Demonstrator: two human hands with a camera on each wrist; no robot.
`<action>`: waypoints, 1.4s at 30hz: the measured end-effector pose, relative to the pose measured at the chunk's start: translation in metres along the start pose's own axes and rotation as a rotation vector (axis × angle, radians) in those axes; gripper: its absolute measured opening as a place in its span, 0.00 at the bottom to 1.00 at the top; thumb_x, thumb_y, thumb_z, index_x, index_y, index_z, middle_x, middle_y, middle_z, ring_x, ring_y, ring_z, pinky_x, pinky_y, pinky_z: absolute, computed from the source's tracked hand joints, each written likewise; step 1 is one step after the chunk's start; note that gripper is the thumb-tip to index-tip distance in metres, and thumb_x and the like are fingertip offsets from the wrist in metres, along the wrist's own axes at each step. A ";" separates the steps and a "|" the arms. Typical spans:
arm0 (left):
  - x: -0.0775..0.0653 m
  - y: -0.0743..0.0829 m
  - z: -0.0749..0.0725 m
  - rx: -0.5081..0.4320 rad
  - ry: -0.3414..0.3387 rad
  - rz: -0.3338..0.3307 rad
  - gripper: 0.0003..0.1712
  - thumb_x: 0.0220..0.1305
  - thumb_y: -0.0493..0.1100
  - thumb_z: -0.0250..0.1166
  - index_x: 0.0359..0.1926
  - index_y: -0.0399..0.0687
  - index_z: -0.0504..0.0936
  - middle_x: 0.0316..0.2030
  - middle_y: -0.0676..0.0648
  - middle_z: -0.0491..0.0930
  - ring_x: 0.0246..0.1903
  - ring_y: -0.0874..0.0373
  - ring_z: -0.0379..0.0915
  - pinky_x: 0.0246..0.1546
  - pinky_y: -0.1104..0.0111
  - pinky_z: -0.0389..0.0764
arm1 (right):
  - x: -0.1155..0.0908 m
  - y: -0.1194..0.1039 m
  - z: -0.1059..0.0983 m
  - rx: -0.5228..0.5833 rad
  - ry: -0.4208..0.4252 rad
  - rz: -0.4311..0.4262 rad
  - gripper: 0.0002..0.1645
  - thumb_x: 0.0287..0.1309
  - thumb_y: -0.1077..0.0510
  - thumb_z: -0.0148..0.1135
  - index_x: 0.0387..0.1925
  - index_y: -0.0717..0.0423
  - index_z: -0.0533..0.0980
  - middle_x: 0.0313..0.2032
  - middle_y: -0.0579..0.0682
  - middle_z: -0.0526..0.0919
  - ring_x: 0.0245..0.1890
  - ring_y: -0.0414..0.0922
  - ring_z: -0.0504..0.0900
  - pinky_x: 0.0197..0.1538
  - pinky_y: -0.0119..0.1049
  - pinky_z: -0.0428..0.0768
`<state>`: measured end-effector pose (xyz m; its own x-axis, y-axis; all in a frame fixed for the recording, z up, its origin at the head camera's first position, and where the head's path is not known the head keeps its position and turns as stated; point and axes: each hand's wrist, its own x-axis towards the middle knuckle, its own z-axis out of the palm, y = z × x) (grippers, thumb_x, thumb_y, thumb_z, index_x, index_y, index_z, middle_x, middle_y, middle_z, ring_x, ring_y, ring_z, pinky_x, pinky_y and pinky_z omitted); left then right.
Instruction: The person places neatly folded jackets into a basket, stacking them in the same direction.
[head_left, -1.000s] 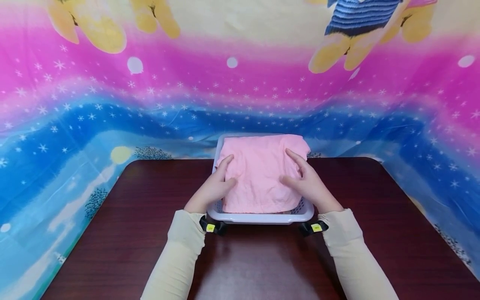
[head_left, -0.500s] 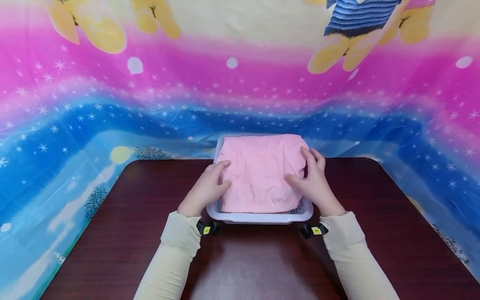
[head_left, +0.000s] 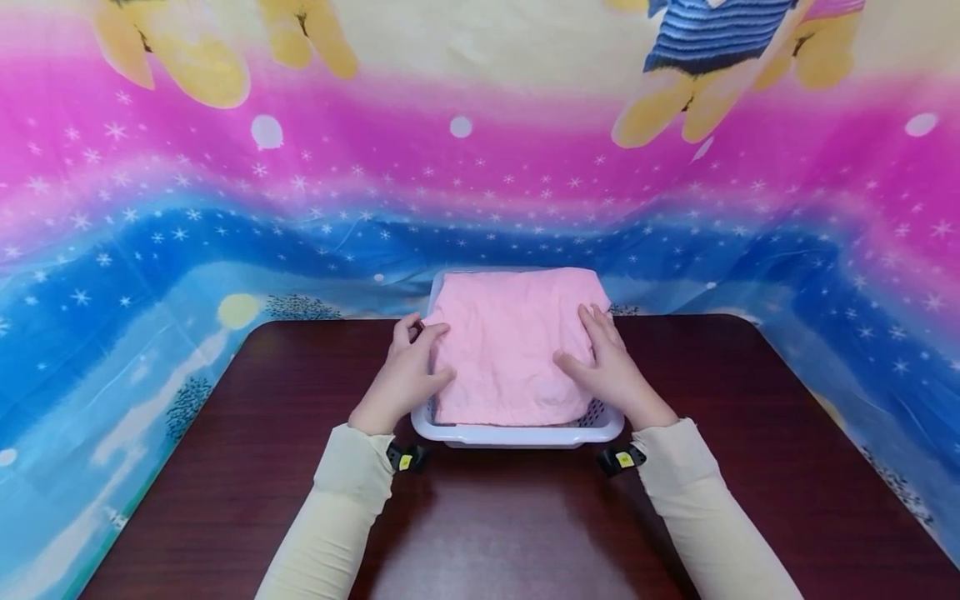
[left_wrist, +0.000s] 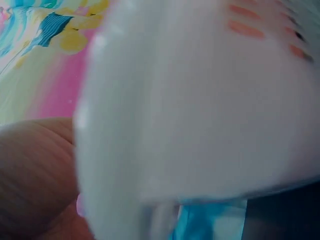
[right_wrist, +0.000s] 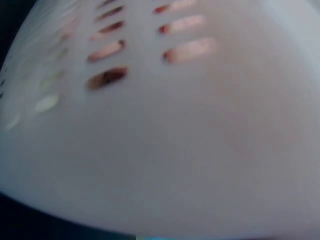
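A folded pink cloth lies in a white plastic basket with slotted walls, covering most of its inside. My left hand is at the left side of the cloth, thumb and forefinger apart on its edge and the other fingers out over the basket's left rim. On the right part of the cloth, my right hand rests with fingers extended and thumb spread. The basket wall fills most of the left wrist view, with part of the left hand beside it. Only the slotted wall fills the right wrist view.
The basket stands on a dark reddish-brown table, near its back edge. Behind and beside the table hangs a colourful printed curtain with snowflakes and cartoon figures. Black wrist cameras sit close to the basket's front.
My left hand has shifted left, from on top of the cloth to its edge. The right hand moved out to the cloth's right edge, then back onto it. The basket stays put.
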<state>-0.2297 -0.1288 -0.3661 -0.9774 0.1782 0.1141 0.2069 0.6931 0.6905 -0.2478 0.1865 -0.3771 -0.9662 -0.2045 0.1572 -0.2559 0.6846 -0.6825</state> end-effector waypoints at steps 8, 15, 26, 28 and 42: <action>0.006 -0.009 -0.002 0.028 -0.080 0.036 0.43 0.65 0.44 0.68 0.77 0.46 0.61 0.79 0.35 0.45 0.74 0.38 0.52 0.70 0.47 0.63 | 0.000 0.002 0.005 -0.052 -0.071 0.000 0.56 0.67 0.40 0.62 0.81 0.53 0.41 0.80 0.60 0.37 0.77 0.66 0.45 0.72 0.67 0.53; 0.006 -0.014 -0.002 0.060 -0.136 0.075 0.43 0.68 0.45 0.66 0.78 0.45 0.58 0.78 0.36 0.51 0.76 0.40 0.49 0.72 0.48 0.59 | 0.001 0.003 0.009 -0.095 -0.068 -0.047 0.55 0.68 0.41 0.60 0.81 0.55 0.42 0.80 0.60 0.40 0.77 0.64 0.47 0.73 0.64 0.53; 0.004 -0.021 0.003 0.095 -0.162 0.097 0.40 0.69 0.46 0.63 0.78 0.44 0.59 0.77 0.36 0.53 0.79 0.41 0.33 0.73 0.43 0.51 | 0.001 0.005 0.014 -0.126 -0.056 -0.092 0.55 0.69 0.42 0.60 0.81 0.58 0.42 0.80 0.62 0.42 0.78 0.62 0.44 0.74 0.63 0.51; 0.003 -0.022 0.003 0.097 -0.159 0.105 0.40 0.69 0.46 0.63 0.78 0.44 0.59 0.77 0.36 0.52 0.79 0.40 0.33 0.73 0.43 0.52 | 0.001 0.005 0.014 -0.119 -0.054 -0.089 0.55 0.68 0.41 0.60 0.81 0.58 0.42 0.80 0.62 0.42 0.78 0.62 0.45 0.74 0.63 0.51; 0.000 -0.024 0.004 0.181 -0.080 0.149 0.34 0.71 0.45 0.61 0.75 0.44 0.66 0.75 0.34 0.58 0.76 0.38 0.48 0.72 0.45 0.58 | -0.002 0.013 0.009 -0.026 -0.061 -0.051 0.52 0.70 0.39 0.57 0.82 0.50 0.43 0.80 0.58 0.39 0.77 0.64 0.45 0.71 0.67 0.54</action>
<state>-0.2349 -0.1425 -0.3860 -0.9303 0.3376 0.1436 0.3603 0.7672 0.5306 -0.2485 0.1894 -0.3929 -0.9482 -0.2813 0.1474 -0.3066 0.6897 -0.6560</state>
